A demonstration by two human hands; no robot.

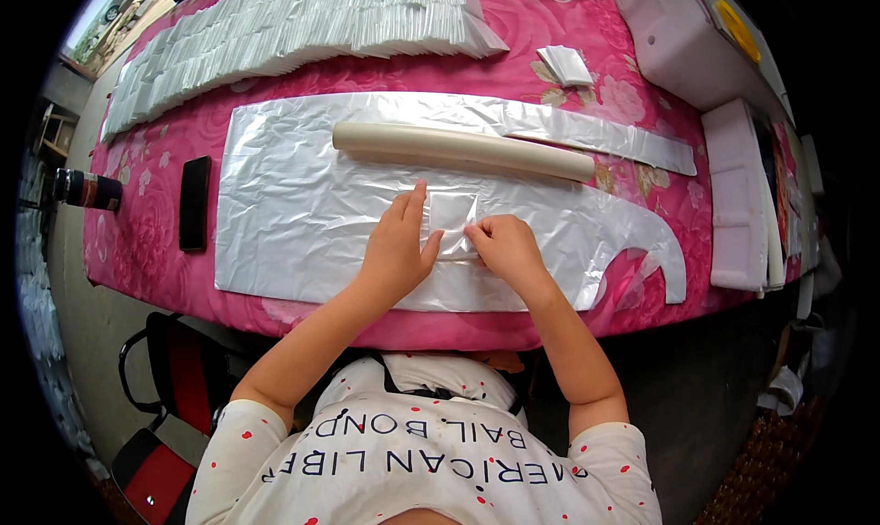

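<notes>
Flat white plastic bags with handle loops at their right end lie spread over the table. On them, between my hands, rests a small folded plastic bag, square and shiny. My left hand is on its left side, thumb and fingers stretched apart, the thumb tip close to its edge. At its right edge my right hand is closed, thumb and index finger pinching the folded bag. Just beyond both hands a long beige tube lies across the flat bags.
Rows of folded white bags fill the far left. A few more folded bags lie at the back right, near white foam boxes. A black phone and a dark jar are at the left on the pink tablecloth.
</notes>
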